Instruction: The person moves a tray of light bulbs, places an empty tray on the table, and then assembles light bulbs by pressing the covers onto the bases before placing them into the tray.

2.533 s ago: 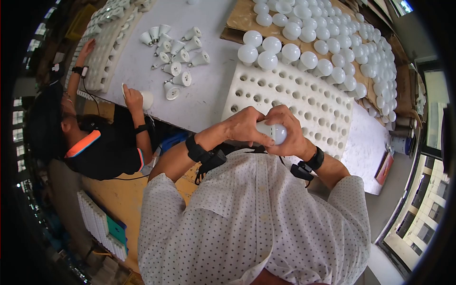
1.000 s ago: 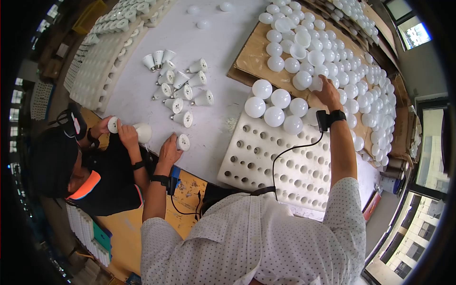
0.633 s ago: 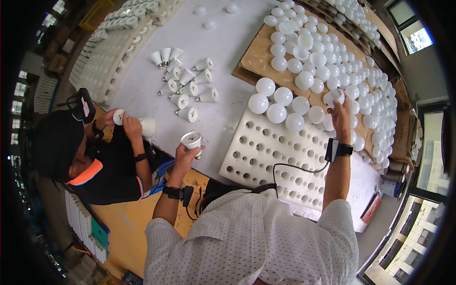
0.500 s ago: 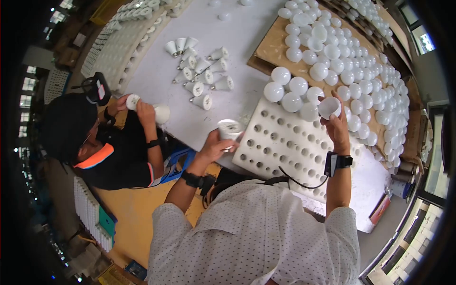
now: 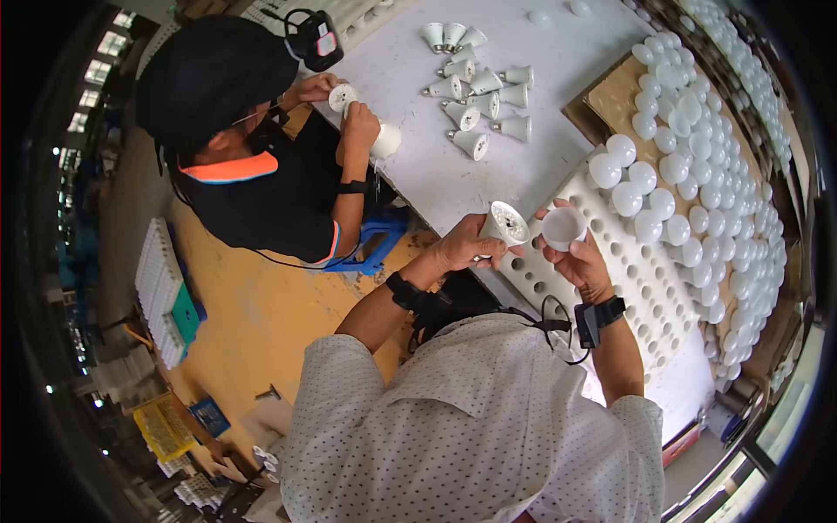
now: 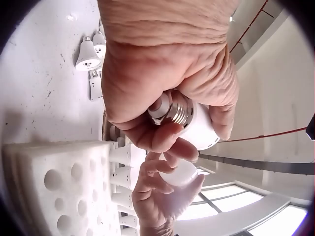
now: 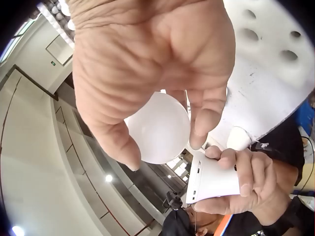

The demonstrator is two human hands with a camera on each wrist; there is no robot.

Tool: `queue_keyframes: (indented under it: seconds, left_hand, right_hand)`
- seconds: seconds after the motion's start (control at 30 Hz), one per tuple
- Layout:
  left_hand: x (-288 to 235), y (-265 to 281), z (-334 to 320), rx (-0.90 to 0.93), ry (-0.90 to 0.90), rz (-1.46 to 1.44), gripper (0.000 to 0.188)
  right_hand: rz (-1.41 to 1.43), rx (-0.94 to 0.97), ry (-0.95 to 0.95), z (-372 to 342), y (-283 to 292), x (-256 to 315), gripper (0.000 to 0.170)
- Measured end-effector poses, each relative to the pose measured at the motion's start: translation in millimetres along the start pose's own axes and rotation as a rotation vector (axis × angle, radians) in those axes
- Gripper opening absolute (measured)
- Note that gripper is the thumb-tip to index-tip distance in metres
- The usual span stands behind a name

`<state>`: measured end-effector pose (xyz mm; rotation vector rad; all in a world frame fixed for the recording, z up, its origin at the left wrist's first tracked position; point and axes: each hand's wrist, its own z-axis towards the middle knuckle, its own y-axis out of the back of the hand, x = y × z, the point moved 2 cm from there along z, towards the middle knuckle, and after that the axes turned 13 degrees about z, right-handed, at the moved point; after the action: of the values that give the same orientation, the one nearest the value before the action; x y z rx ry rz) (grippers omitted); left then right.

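In my left hand (image 5: pixel 465 243) is a white LED bulb base (image 5: pixel 507 223), its open end with the circuit disc turned up. The left wrist view shows fingers curled round its metal screw cap and the white body (image 6: pixel 201 127). My right hand (image 5: pixel 586 265) holds a frosted bulb cover (image 5: pixel 562 227) between thumb and fingers, with its hollow side showing. In the right wrist view the cover (image 7: pixel 160 129) faces the base (image 7: pixel 212 178), a small gap between them. Both hands are over the near edge of the white foam tray (image 5: pixel 641 288).
Several bulb bases (image 5: pixel 485 83) lie on the white table (image 5: pixel 405 61). Many frosted covers (image 5: pixel 676 166) crowd a cardboard sheet (image 5: pixel 608 98) and the tray's far side. At the left a seated person (image 5: pixel 261 209) handles another base (image 5: pixel 342 98) near the table's edge.
From gripping a bulb with both hands, my hands parted: the left took a bulb base, the right a cover from the sheet. Both have since come close together, and the head view has shifted.
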<state>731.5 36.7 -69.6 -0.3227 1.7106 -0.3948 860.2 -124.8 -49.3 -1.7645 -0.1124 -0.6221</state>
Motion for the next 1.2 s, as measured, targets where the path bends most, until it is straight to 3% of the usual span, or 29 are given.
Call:
queue_keyframes:
  seconds: [0.2, 0.43, 0.5, 0.53, 0.63, 0.7, 0.77, 0.83, 0.97, 1.2]
  left_hand:
    - [-1, -10, -4, 0.033, -0.083, -0.034, 0.046]
    - [-5, -12, -9, 0.018, -0.046, 0.052, 0.042]
    - [1, -9, -4, 0.075, -0.046, 0.043, 0.061]
    - [0, -9, -1, 0.076, -0.042, 0.044, 0.061]
    - [-5, -11, -3, 0.009, 0.063, 0.125, 0.045]
    - [-12, -10, 0, 0.056, 0.201, 0.276, 0.041]
    - [-28, -6, 26, 0.059, 0.256, 0.443, 0.039]
    - [-36, -15, 26, 0.102, 0.284, 0.599, 0.038]
    - [-23, -16, 11, 0.111, 0.364, 0.571, 0.044]
    - [-27, -25, 20, 0.159, 0.294, 0.655, 0.046]
  right_hand:
    - [0.179, 0.015, -0.045, -3, 1, -12, 0.066]
    - [0.214, -0.006, -0.017, -3, -6, -22, 0.067]
    - [0.145, 0.0, -0.017, -3, -6, -18, 0.069]
    - [0.149, -0.002, -0.015, -3, -3, -14, 0.069]
    - [-0.112, -0.022, -0.048, -6, -7, -8, 0.069]
    - [-0.573, -0.094, -0.083, -10, -26, 6, 0.069]
    - [-0.997, 0.035, -0.002, 5, -24, 27, 0.071]
    - [-1.237, 0.055, -0.176, -1, -50, 34, 0.073]
    - [-1.331, 0.185, -0.158, -8, -47, 13, 0.077]
    - [-1.356, 0.134, -0.075, -18, -49, 14, 0.072]
